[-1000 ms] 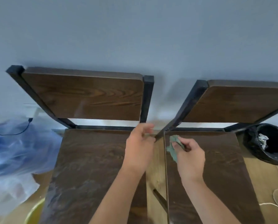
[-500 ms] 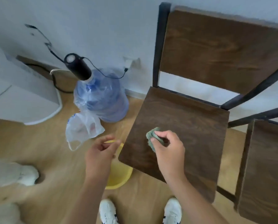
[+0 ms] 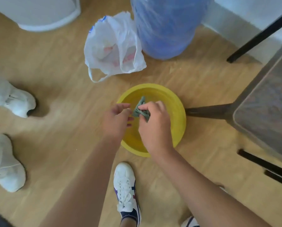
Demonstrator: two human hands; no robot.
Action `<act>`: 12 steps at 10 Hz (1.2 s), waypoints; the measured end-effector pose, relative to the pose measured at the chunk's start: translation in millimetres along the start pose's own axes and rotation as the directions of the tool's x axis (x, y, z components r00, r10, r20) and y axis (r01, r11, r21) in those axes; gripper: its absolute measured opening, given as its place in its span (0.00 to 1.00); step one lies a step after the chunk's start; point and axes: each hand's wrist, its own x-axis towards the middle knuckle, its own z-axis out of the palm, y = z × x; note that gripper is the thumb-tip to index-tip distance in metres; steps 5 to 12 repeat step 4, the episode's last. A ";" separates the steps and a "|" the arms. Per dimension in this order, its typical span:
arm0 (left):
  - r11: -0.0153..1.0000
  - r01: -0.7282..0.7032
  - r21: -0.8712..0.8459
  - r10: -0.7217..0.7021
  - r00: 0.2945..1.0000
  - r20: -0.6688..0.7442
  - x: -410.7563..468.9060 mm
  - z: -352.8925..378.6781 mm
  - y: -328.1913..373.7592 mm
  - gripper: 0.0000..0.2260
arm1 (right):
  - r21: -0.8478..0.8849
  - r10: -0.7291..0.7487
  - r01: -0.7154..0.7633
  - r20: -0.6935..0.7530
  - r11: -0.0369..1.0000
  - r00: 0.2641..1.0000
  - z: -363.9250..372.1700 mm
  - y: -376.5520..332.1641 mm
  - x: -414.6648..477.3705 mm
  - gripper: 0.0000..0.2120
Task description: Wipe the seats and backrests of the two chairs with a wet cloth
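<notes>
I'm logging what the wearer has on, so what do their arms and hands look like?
Both forearms are bare, with no sleeves in view. The left hand and right hand wear no gloves, rings, watch or bracelet that I can see.

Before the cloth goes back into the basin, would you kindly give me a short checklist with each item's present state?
1. Cloth held: ok, bunched in the right hand.
2. Left hand free to help: ok, open beside the cloth, fingertips close to it; contact cannot tell.
3. Cloth over the basin: ok, both hands are above the yellow bowl.
4. Water in the basin: cannot tell, no surface shows clearly.
5. Floor room round the basin: ok, the bag and bottle lie beyond it.
6. Chair leg clear of the basin: not ok, it ends right at the rim.
</notes>
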 end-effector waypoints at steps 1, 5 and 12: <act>0.997 0.025 0.066 -0.027 0.999 0.020 44.0 11.2 -39.0 0.08 | -0.083 0.036 -0.032 0.047 0.996 0.998 41.5 53.7 9.5 0.13; 0.975 0.040 0.218 -0.048 0.998 0.031 92.5 27.1 -100.7 0.09 | -0.313 0.109 -0.066 0.123 0.948 0.986 81.8 121.6 15.4 0.15; 0.975 0.040 0.218 -0.048 0.998 0.031 92.5 27.1 -100.7 0.09 | -0.313 0.109 -0.066 0.123 0.948 0.986 81.8 121.6 15.4 0.15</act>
